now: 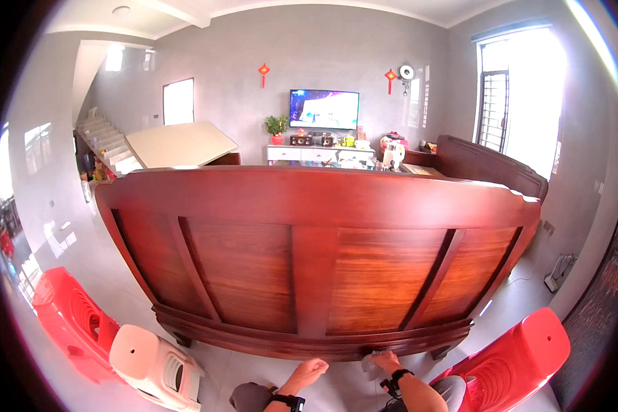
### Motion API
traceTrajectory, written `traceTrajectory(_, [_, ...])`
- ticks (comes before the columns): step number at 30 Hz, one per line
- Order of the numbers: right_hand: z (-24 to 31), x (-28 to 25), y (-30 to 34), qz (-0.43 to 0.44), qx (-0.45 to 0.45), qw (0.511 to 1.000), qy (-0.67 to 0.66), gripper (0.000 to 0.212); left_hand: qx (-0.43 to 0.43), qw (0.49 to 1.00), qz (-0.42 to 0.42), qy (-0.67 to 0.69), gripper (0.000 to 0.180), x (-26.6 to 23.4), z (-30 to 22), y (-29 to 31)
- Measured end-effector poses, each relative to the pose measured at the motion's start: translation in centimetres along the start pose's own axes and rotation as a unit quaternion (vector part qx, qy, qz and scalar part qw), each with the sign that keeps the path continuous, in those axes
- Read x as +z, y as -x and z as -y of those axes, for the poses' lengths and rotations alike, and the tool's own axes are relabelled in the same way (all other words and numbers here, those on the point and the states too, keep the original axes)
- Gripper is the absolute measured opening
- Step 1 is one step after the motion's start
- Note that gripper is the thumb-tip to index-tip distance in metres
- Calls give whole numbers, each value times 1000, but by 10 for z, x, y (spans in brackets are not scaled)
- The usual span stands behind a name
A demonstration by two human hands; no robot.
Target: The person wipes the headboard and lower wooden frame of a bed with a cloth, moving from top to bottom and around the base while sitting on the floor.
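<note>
In front of me stands the tall back of a dark red wooden sofa (315,275), with several framed panels and a stepped lower rail. My right hand (388,360) is at the bottom of that rail, right of the middle. It is closed on a greyish, crumpled cloth (372,369), partly hidden by the rail and the fingers. My left hand (311,371) is just below the rail, left of the cloth. Its fingers are curled loosely together, and nothing shows in them. Each wrist wears a black strap.
Red plastic stools (72,323) and a beige stool (154,364) stand at the left; another red stool (511,360) is close at the right. Beyond the sofa are a television (324,108), a white cabinet (281,153), another wooden sofa (487,165) and a slanted beige board (178,143).
</note>
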State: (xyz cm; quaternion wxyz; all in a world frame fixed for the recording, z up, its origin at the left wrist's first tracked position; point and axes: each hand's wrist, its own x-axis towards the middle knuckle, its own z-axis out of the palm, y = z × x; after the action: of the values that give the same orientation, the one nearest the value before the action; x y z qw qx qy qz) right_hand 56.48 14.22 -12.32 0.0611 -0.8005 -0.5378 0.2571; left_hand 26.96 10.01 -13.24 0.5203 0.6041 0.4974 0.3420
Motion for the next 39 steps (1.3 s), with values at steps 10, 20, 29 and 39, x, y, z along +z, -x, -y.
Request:
traceTrajectory(10, [20, 27, 96, 405, -57, 682, -606, 55, 28, 994, 90, -50, 67, 57, -30, 32])
traceTrajectory(20, [-11, -39, 96, 239, -317, 849, -348, 47, -194, 973, -117, 41, 23, 20, -31, 29])
traceTrajectory(29, [-48, -45, 80, 168, -313, 900, -252, 37, -8, 789, -563, 246, 30, -57, 47, -87])
traceTrajectory(39, [-77, -39, 78, 104, -372, 918, -95, 37, 75, 755, -630, 168, 30, 102, 54, -159])
